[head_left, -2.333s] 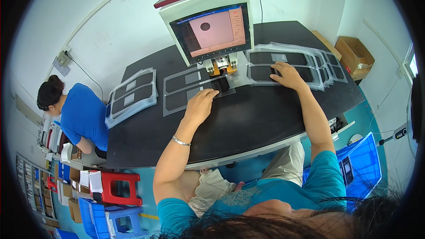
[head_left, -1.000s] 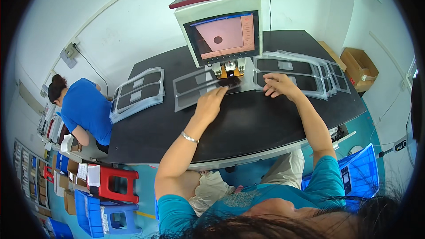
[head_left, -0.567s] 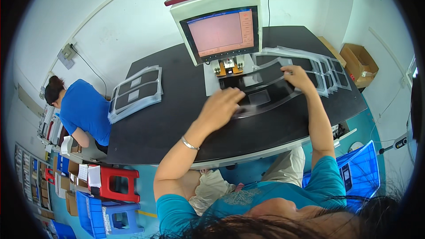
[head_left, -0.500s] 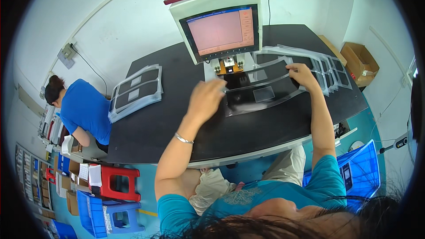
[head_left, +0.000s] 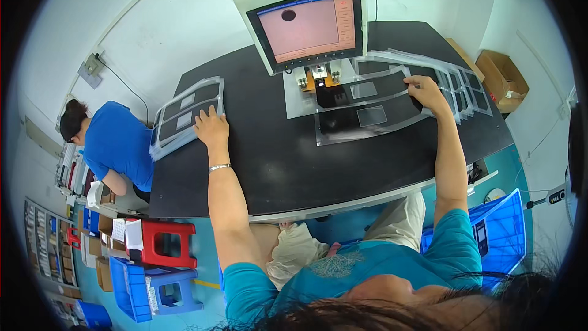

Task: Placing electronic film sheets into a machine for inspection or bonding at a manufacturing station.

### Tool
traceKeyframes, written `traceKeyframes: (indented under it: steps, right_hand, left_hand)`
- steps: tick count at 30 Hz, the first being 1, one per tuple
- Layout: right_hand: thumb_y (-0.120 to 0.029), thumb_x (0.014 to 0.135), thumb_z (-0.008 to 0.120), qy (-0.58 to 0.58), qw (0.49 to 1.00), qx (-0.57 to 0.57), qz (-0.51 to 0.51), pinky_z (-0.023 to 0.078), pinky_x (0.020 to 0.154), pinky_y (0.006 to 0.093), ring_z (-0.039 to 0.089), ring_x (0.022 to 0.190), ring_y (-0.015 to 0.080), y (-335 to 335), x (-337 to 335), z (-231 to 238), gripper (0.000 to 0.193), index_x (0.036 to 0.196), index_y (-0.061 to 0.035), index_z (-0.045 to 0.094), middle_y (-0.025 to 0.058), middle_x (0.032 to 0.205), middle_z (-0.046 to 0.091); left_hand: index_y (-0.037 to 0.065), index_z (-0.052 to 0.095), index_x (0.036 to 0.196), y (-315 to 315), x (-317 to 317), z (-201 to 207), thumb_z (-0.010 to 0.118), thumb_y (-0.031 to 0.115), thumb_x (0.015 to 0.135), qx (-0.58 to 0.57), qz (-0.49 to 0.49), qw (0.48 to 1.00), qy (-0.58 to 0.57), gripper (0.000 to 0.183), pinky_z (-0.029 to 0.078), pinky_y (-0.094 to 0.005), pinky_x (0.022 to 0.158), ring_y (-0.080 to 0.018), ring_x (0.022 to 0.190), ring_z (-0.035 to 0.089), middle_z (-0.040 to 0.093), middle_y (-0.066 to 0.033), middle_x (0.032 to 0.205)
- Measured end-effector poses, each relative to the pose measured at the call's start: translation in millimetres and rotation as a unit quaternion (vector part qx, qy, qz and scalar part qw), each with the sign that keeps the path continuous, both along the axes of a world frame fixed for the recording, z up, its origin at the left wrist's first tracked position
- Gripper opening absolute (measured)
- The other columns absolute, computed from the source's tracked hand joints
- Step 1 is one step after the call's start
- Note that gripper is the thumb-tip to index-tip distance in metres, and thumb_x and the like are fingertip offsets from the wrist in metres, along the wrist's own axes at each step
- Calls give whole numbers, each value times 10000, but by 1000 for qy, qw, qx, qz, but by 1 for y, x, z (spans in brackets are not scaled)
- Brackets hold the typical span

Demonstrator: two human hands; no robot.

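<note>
My left hand (head_left: pixel 211 127) lies flat, fingers (head_left: pixel 213 114) spread and loose, gripping nothing; the tips rest on the near edge of a stack of clear trays (head_left: pixel 184 113) at the left end of the black desk (head_left: pixel 275 159). How many trays are in that stack I cannot tell; the top one shows two dark panels, each with a pale label. My right hand (head_left: pixel 425 91) reaches out to the right, its fingers (head_left: pixel 411 84) curled over the right end of one long clear tray (head_left: pixel 361 115) and pinching its edge. That tray lies slanted across the desk, its left end under the machine, and carries two pale rectangles. Behind my right hand a second pile of clear trays (head_left: pixel 456 83) fans out toward the desk's right corner; the count there is also unclear. One machine (head_left: pixel 306 30) stands at the back of the desk, with a pink screen showing one dark round spot and a small brass fixture below it. On the floor to the left sit one red stool (head_left: pixel 162 244) and one blue stool (head_left: pixel 150 282) beside it. One person in a blue shirt (head_left: pixel 116 147) bends over at the left end of the desk. One cardboard box (head_left: pixel 502 79) stands on the floor at the right.
</note>
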State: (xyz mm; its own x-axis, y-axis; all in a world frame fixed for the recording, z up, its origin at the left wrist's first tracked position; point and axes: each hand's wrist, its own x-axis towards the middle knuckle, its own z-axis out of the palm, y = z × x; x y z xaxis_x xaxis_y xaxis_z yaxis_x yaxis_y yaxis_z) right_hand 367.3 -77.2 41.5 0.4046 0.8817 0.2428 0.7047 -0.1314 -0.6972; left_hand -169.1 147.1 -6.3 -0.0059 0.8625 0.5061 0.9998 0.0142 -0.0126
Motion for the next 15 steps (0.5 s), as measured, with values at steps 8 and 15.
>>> traceKeyframes:
  steps: [8, 15]
  right_hand:
    - [-133, 760, 659, 18, 1000, -3, -3, 492, 914, 337, 662, 981, 241, -2, -3, 2, 427, 1160, 10, 699, 139, 1002, 708]
    - [-107, 778, 673, 22, 1000, -7, -5, 474, 937, 331, 641, 1045, 243, 2, 0, 0, 441, 1201, 20, 671, 155, 1106, 697]
  left_hand:
    - [108, 663, 1016, -2, 4, 13, 615, 301, 938, 94, -19, 995, 7, 213, 553, -461, 699, -331, 866, 684, 707, -104, 911]
    - [106, 705, 970, -9, -10, 22, 630, 218, 925, 138, -49, 988, -38, 141, 553, -433, 667, -301, 814, 686, 709, -83, 840]
